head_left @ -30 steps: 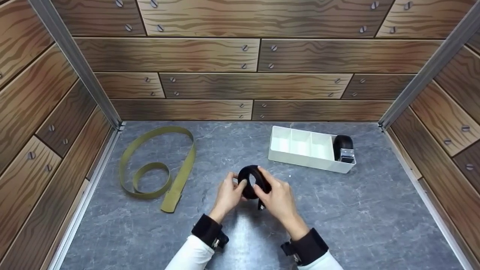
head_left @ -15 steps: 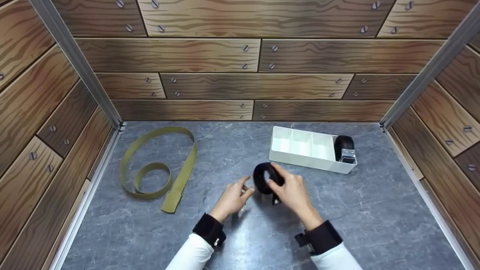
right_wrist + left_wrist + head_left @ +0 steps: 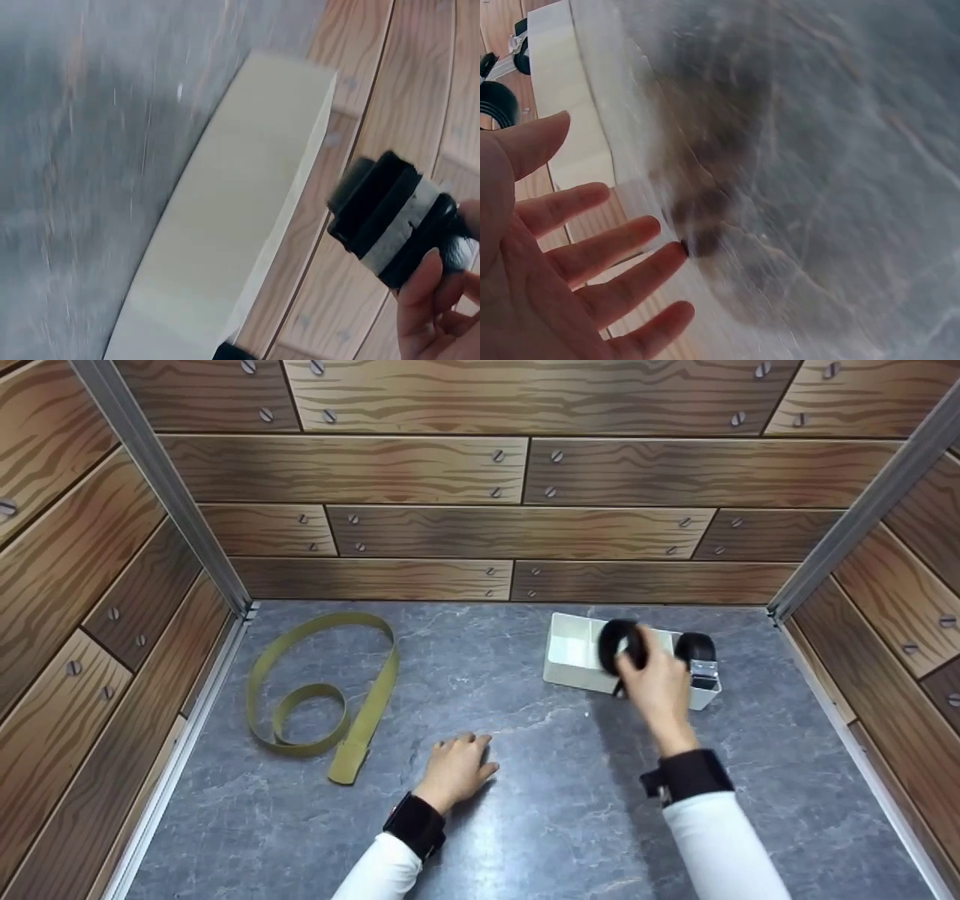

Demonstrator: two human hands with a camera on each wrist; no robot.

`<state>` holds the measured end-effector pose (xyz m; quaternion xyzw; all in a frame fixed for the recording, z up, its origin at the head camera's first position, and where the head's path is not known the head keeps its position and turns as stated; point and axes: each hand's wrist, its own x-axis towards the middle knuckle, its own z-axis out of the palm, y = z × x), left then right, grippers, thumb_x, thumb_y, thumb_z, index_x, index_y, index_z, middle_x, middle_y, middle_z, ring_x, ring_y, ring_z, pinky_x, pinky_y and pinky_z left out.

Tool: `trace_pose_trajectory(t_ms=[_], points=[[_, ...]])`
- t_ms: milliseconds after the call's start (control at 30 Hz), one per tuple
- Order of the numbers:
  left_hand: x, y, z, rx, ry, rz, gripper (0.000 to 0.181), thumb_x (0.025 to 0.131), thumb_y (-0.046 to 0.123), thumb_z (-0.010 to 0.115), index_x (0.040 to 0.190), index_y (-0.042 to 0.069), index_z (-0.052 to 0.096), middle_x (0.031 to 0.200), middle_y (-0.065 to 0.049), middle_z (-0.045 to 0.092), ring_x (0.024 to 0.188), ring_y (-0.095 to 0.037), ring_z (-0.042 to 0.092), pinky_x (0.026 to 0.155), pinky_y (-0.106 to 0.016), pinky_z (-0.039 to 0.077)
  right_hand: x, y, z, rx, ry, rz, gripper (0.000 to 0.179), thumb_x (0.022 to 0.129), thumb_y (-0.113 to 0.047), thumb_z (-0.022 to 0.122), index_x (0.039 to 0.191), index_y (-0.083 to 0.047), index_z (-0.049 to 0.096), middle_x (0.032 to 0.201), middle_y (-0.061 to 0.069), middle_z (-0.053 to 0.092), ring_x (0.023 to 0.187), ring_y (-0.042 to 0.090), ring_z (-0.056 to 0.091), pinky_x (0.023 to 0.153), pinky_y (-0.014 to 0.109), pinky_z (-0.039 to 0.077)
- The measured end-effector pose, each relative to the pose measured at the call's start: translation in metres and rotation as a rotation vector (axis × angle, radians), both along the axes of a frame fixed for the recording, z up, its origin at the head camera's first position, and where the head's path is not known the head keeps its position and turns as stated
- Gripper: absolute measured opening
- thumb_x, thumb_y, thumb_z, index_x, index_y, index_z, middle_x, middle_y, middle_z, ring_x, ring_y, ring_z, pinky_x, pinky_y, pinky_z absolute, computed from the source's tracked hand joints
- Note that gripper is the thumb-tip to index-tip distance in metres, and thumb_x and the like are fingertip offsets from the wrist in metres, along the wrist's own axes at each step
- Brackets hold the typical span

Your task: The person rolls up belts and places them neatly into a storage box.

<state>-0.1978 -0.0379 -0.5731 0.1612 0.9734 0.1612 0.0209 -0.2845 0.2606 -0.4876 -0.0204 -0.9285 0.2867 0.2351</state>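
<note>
My right hand (image 3: 660,682) holds a rolled black belt (image 3: 613,643) between thumb and fingers, above the middle of a white divided box (image 3: 577,676). In the right wrist view the rolled belt (image 3: 382,225) shows a silvery buckle band, and the box's long wall (image 3: 225,172) lies beside it. Another black rolled belt (image 3: 696,649), with a shiny buckle, sits in the box's right-end compartment. My left hand (image 3: 456,769) hovers palm down over the grey tabletop, holding nothing; its fingers are spread and relaxed in the left wrist view.
An olive webbing belt (image 3: 371,701) lies loosely looped on the left of the grey tabletop (image 3: 480,675). Wood-patterned walls (image 3: 420,529) enclose the back and both sides, with metal strips at the corners.
My left hand has let go of the rolled black belt and drawn back slightly. My right hand has carried that belt right and away from me, from the middle of the tabletop to over the box.
</note>
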Motion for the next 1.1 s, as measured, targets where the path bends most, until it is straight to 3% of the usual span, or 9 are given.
trace_pose_trajectory(t_ms=[200,433,600,733,1100], points=[[0.001,-0.002,0.001,-0.043,0.014,-0.016,0.048,0.091,0.042,0.066,0.129,0.012,0.062,0.117,-0.012,0.065,0.101,-0.034,0.064,0.086,-0.051,0.045,-0.027,0.025,0.004,-0.024,-0.012,-0.167,0.057,0.094,-0.028,0.064,0.146,-0.022,0.044,0.103,0.034,0.063,0.085,0.056,0.060,0.071,0.063,0.046],[0.001,-0.002,0.001,-0.079,0.025,-0.029,0.047,0.090,0.043,0.067,0.126,0.014,0.064,0.112,-0.011,0.066,0.096,-0.033,0.065,0.083,-0.049,0.046,-0.044,0.040,-0.013,-0.013,-0.073,-0.247,0.058,0.096,-0.031,0.060,0.149,-0.026,0.038,0.108,0.033,0.061,0.089,0.057,0.058,0.074,0.065,0.044],[0.002,-0.002,-0.001,-0.084,0.023,-0.028,0.047,0.090,0.044,0.067,0.126,0.014,0.064,0.112,-0.010,0.066,0.098,-0.031,0.065,0.083,-0.049,0.045,-0.053,0.040,-0.028,0.009,-0.067,-0.245,0.057,0.095,-0.029,0.063,0.148,-0.025,0.041,0.104,0.032,0.062,0.085,0.057,0.058,0.070,0.064,0.044],[0.003,-0.002,-0.003,-0.088,0.020,-0.038,0.047,0.090,0.044,0.066,0.127,0.014,0.064,0.113,-0.009,0.066,0.099,-0.030,0.065,0.083,-0.049,0.045,-0.055,0.041,-0.034,0.033,-0.133,-0.240,0.055,0.096,-0.029,0.061,0.147,-0.025,0.040,0.107,0.032,0.061,0.088,0.058,0.056,0.071,0.065,0.044],[0.003,-0.004,-0.004,-0.087,0.032,-0.023,0.047,0.088,0.044,0.068,0.124,0.014,0.065,0.111,-0.009,0.066,0.098,-0.030,0.065,0.083,-0.049,0.044,-0.062,0.038,-0.027,0.127,-0.285,-0.163,0.056,0.098,-0.030,0.057,0.148,-0.017,0.037,0.116,0.038,0.057,0.090,0.061,0.056,0.069,0.066,0.045]])
